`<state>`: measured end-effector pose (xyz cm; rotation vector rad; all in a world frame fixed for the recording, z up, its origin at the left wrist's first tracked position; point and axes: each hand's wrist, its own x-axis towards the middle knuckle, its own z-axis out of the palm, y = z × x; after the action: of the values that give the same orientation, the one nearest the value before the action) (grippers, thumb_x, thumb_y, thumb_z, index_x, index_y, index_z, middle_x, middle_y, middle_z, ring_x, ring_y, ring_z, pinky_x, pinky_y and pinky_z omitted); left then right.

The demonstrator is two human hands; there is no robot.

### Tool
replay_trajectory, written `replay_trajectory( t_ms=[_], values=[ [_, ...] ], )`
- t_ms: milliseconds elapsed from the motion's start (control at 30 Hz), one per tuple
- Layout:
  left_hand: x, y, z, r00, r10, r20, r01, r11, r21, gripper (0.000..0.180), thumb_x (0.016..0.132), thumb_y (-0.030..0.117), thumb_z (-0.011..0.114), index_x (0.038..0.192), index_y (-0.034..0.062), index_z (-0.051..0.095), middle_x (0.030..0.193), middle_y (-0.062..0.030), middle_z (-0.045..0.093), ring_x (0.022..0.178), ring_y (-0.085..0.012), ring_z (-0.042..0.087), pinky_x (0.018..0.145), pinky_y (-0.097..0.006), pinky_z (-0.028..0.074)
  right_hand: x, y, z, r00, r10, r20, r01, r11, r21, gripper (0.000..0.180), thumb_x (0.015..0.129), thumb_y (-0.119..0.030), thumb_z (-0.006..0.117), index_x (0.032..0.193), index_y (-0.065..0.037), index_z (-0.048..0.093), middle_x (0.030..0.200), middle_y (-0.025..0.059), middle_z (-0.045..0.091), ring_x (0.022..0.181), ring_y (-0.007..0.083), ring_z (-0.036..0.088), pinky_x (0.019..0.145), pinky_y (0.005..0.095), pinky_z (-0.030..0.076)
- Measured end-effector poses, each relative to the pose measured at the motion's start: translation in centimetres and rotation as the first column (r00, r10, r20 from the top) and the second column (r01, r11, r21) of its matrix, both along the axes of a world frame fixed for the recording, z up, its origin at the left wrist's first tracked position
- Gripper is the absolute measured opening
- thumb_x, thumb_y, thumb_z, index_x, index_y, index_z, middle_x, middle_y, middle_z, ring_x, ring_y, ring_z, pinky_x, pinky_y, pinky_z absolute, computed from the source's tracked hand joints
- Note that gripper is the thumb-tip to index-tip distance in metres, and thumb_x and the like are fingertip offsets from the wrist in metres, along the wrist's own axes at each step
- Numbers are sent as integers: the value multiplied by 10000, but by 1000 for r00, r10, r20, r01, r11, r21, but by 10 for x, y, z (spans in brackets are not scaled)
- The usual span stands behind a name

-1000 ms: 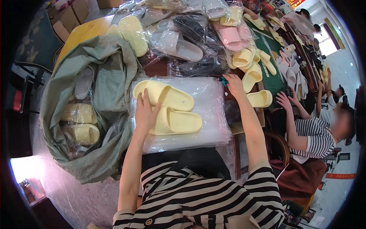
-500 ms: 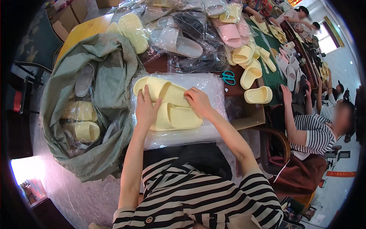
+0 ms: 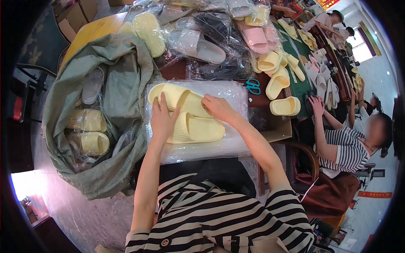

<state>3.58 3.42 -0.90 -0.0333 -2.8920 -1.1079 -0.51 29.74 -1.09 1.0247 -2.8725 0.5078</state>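
Foam-soft yellow slippers (image 3: 185, 114) lie as a pair on a clear plastic bag (image 3: 198, 147) at bench centre; light, bendy, bag's slick, so take them by the thick sole edges. Your left hand (image 3: 162, 120) lies flat, fingers spread, on the near slipper; right hand (image 3: 217, 107) presses the far one, grasping nothing. Vs 1 s ago, right hand's come back from the far bag corner near the scissors (image 3: 253, 85).

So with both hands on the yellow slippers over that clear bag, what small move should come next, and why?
Probably square the pair up: the left hand and right hand rest on two yellow slippers lying staggered on the clear plastic bag.
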Motion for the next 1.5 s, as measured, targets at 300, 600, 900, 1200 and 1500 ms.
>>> replay_trajectory(
  t_ms=[300,600,900,1200,1500],
  values=[
    [2,-3,-2,1000,3,-2,-3,1000,-31,827,939,422,648,1561,49,250,1501,-345,329,1368,-494,386,1068,-491,428,16,39,-21,903,-216,372,395,757,-520,92,923,-80,604,991,-29,571,948,135,608,847,311,651,737,407,507],
    [-3,-9,-11,990,-48,-135,51,999,14,740,949,329,666,1514,-3,324,1503,-373,307,1376,-518,358,1123,-477,370,18,192,-66,438,-800,410,891,327,-314,208,902,-194,627,940,9,655,892,194,700,866,324,691,787,417,529],
    [-2,-32,-12,979,57,-198,-14,978,210,576,944,152,636,1443,-29,413,1541,-290,297,1415,-448,339,1141,-456,345,-4,192,-66,471,-858,206,876,482,1,231,857,-249,679,938,-34,696,944,198,724,954,374,698,823,471,538],
    [-1,-35,-20,970,228,-80,-238,959,-152,268,864,201,698,1026,-10,661,1069,-188,598,1044,-385,561,886,-473,460,20,211,-73,448,-716,535,881,251,-402,210,898,-114,711,974,7,557,796,104,650,598,175,668,556,321,539],
    [-1,-61,20,878,391,-275,-298,897,326,101,904,77,622,959,28,691,976,-133,654,896,-333,615,783,-427,489,68,105,34,788,-592,170,575,606,-550,113,935,-58,642,1039,-17,633,952,66,626,792,117,594,672,262,507]
  ],
)
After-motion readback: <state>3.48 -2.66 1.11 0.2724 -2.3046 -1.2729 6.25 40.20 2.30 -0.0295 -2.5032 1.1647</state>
